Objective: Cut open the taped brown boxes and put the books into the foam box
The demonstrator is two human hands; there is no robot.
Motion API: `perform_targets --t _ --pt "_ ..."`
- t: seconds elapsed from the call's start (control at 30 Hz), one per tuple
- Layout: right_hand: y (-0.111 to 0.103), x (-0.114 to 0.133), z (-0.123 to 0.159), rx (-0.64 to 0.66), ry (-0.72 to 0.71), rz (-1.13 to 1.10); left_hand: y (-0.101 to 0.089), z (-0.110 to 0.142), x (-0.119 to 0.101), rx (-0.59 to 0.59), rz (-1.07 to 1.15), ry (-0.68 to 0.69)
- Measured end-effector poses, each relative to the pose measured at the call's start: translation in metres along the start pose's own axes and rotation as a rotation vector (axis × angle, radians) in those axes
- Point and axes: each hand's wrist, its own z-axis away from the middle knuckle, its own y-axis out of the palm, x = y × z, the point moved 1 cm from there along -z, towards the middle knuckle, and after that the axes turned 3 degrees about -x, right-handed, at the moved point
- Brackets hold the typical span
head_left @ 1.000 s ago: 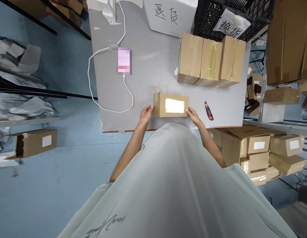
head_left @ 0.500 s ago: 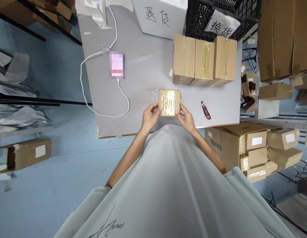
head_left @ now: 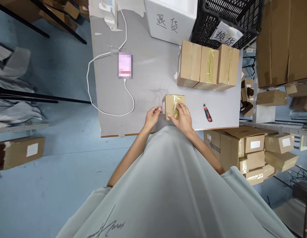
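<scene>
Over on the left, grey crinkly bags [head_left: 21,109] on a shelf [head_left: 21,127], and nearer, a brown carton [head_left: 19,157] with a white sticker. Next, a grey table [head_left: 148,72]; on its left part, a long white cord [head_left: 88,82] in a big loop, a white plug block [head_left: 110,19] at the far end, and a pink screen [head_left: 125,65] blurred into squares, with a cord end right by it. Then the left hand [head_left: 152,115], thumb and fingertips bent close together, just beside the left end of a little brown box [head_left: 170,104]; too small to tell if pinching anything. Far back, a white bin [head_left: 165,28] with black writing. At the middle of the table's near side, that same box, pale sticker on the left, shiny tape on top. Laid on it, the right hand [head_left: 185,119], thumb spread away from the fingers. More to the right, three bigger boxes [head_left: 209,66] side by side; nearer, a red and black cutter [head_left: 208,113]. Far behind, a black crate [head_left: 205,33] with a paper sign [head_left: 225,34]. Last, right of the table, a near pile of boxes [head_left: 254,157] and tall cartons [head_left: 279,46] farther off.
</scene>
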Motion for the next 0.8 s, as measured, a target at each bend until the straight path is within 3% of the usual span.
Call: perform_targets --t 0.1,0.17,0.3,0.4,0.53,0.7,0.8 --pt "-0.008 -0.018 0.000 -0.108 0.096 0.025 0.007 -0.019 0.014 -0.051 -0.047 -0.121" --pt "-0.019 -0.038 0.001 -0.164 0.177 0.014 0.015 -0.026 0.020 -0.011 -0.054 -0.140" --pt "-0.043 -0.079 0.006 -0.230 0.337 -0.077 0.035 -0.027 0.024 0.119 -0.035 -0.119" --pt "-0.050 -0.098 0.015 -0.231 0.388 -0.175 0.036 -0.023 0.025 0.162 -0.041 -0.055" --pt "-0.028 -0.106 0.027 -0.190 0.386 -0.234 0.013 -0.019 0.030 0.141 -0.107 0.005" --pt "0.012 -0.114 0.025 -0.125 0.443 -0.294 -0.013 -0.015 0.034 0.101 -0.242 -0.028" --pt "0.002 -0.134 0.011 -0.142 0.516 -0.378 -0.013 -0.021 0.023 0.072 -0.299 -0.034"
